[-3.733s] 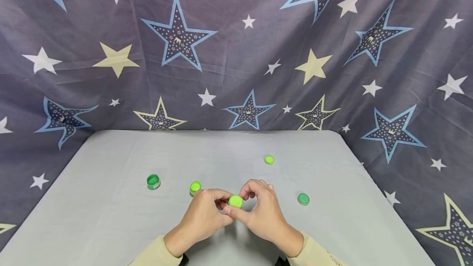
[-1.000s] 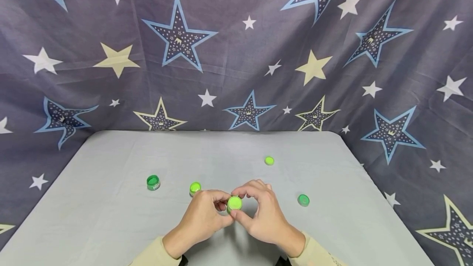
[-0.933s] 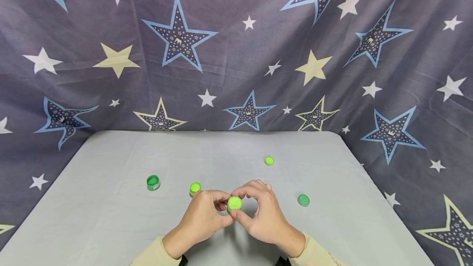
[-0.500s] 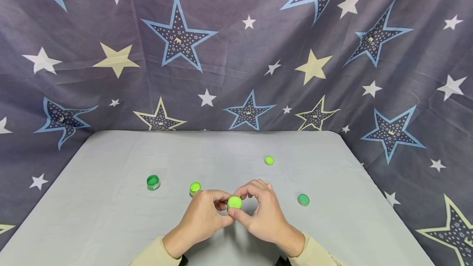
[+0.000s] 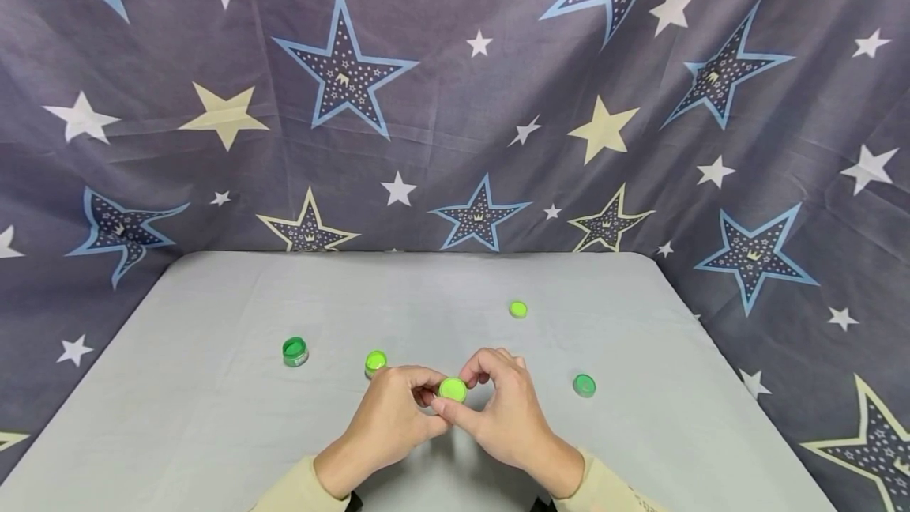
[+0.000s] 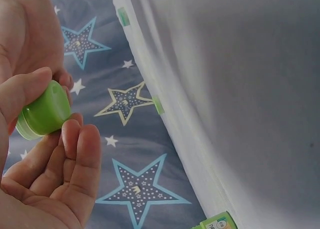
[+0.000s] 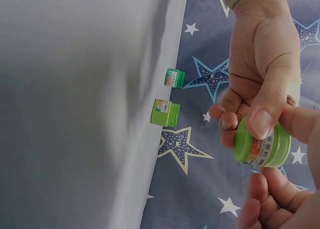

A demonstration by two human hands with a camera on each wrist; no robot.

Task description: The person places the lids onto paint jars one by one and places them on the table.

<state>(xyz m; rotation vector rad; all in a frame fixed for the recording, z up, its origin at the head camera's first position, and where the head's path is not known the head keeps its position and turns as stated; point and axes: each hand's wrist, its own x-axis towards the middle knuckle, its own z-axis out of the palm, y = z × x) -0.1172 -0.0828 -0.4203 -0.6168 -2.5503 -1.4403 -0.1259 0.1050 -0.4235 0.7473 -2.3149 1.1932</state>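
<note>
A small light green lidded jar (image 5: 452,390) is held between both hands, its lid uppermost in the head view. My left hand (image 5: 391,417) grips the body from the left; in the right wrist view its thumb lies over the label of the jar (image 7: 261,151). From the other side, the thumb and index finger of my right hand (image 5: 501,417) pinch at the lid rim. The left wrist view also shows the jar (image 6: 44,111) between the hands. Just beyond my left hand stands an uncovered light green jar (image 5: 375,363), partly behind the knuckles.
Farther left on the grey-white tabletop (image 5: 213,401) stands an uncovered dark green jar (image 5: 295,352). Right of the hands lies a dark green lid (image 5: 584,385), and a light green lid (image 5: 518,309) lies farther back. A star-patterned curtain (image 5: 455,101) hangs behind the table.
Over the last second my right thumb and index finger have shifted around the lid, the index finger from its far edge to its right side. The jars and lids on the table stayed put.
</note>
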